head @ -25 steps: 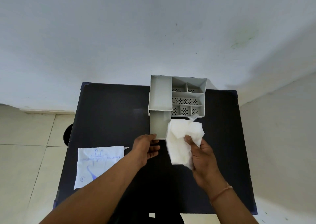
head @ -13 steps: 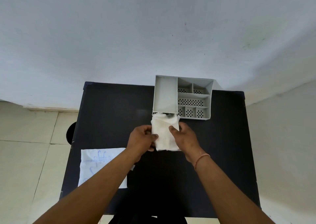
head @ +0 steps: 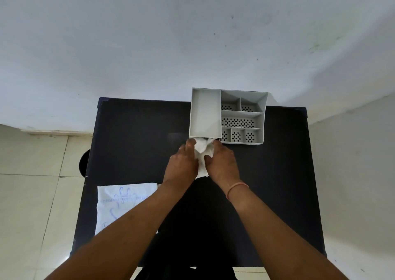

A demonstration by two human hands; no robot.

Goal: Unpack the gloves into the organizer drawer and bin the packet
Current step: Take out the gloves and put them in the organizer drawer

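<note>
A grey organizer [head: 243,117] with several perforated compartments stands at the back of the black table [head: 132,134]. Its drawer is pulled out toward me below the tall left section, mostly hidden under my hands. A white bundle of gloves [head: 203,149] lies in the drawer. My left hand [head: 181,162] and my right hand [head: 222,162] both press on the bundle from either side. The white glove packet [head: 119,202] with blue print lies flat at the table's front left, partly under my left forearm.
A dark round object [head: 83,163] shows on the floor just past the table's left edge. Pale floor tiles lie to the left, and a white wall rises right behind the table.
My right hand carried the gloves from the right over to the drawer. Both hands now close in on the bundle and push it further down toward the organizer.
</note>
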